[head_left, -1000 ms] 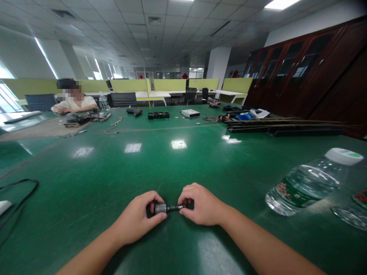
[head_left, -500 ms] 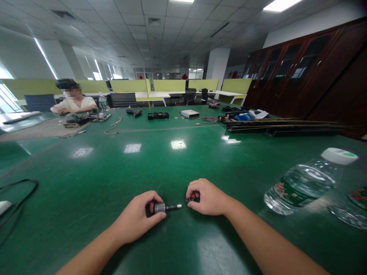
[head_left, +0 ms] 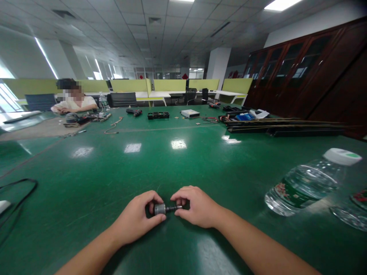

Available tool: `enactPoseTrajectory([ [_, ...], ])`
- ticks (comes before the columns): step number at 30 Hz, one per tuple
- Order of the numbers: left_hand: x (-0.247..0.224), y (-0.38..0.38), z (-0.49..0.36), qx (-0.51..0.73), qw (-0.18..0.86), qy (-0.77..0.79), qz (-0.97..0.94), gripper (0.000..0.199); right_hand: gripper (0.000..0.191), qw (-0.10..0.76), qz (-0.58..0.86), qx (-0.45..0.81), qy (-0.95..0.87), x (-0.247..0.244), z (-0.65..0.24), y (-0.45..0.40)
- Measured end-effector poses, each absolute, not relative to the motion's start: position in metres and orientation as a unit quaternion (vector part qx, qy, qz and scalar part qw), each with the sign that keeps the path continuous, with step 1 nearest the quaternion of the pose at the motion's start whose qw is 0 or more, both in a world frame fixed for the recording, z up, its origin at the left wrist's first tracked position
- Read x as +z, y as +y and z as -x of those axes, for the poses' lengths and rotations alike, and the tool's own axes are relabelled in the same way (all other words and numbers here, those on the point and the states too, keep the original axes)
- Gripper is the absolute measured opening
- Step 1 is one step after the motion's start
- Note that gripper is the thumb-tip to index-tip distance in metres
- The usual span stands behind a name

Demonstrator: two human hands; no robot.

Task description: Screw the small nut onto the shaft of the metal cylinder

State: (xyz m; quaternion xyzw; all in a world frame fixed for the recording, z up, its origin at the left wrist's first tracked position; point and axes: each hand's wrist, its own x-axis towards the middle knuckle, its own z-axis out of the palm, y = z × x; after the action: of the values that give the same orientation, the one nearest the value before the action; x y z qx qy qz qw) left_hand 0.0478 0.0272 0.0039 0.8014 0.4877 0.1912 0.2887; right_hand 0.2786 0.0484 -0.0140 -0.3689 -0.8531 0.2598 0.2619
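A grey metal cylinder with a thin shaft (head_left: 159, 209) lies sideways in my left hand (head_left: 140, 217). The thumb and index finger of that hand are closed around the cylinder, and the shaft points right. My right hand (head_left: 196, 206) is at the shaft's far end, thumb and fingers curled close about the tip. A small dark ribbed piece (head_left: 171, 208), spring-like in look, now sits along the shaft at the right fingertips. The fingers partly hide the shaft's tip. Both hands are low over the green tabletop (head_left: 160, 164).
Right of my right arm, a water bottle (head_left: 304, 187) lies tilted, with part of another bottle (head_left: 352, 210) beside it. A black cable (head_left: 31, 187) is at the left. Farther back are a power drill (head_left: 134, 112), long dark strips (head_left: 281, 126) and a seated person (head_left: 74, 101).
My right hand has moved left and slightly down, bringing the small dark ribbed piece from beside the shaft's tip onto the shaft. My left hand has stayed in place with the cylinder.
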Motion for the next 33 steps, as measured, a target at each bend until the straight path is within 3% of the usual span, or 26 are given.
enactPoseTrajectory([
  [5, 0.004, 0.026, -0.049, 0.191, 0.281, 0.486, -0.805, 0.025, 0.02, 0.26, 0.35, 0.262, -0.861, -0.017, -0.265, 0.044],
  [14, 0.009, 0.029, -0.048, 0.192, 0.297, 0.468, -0.81, 0.011, 0.01, 0.274, 0.323, 0.236, -0.875, -0.021, -0.264, 0.049],
  [33, 0.003, 0.032, -0.049, 0.187, 0.296, 0.474, -0.808, 0.014, 0.013, 0.271, 0.317, 0.217, -0.882, -0.023, -0.266, 0.048],
])
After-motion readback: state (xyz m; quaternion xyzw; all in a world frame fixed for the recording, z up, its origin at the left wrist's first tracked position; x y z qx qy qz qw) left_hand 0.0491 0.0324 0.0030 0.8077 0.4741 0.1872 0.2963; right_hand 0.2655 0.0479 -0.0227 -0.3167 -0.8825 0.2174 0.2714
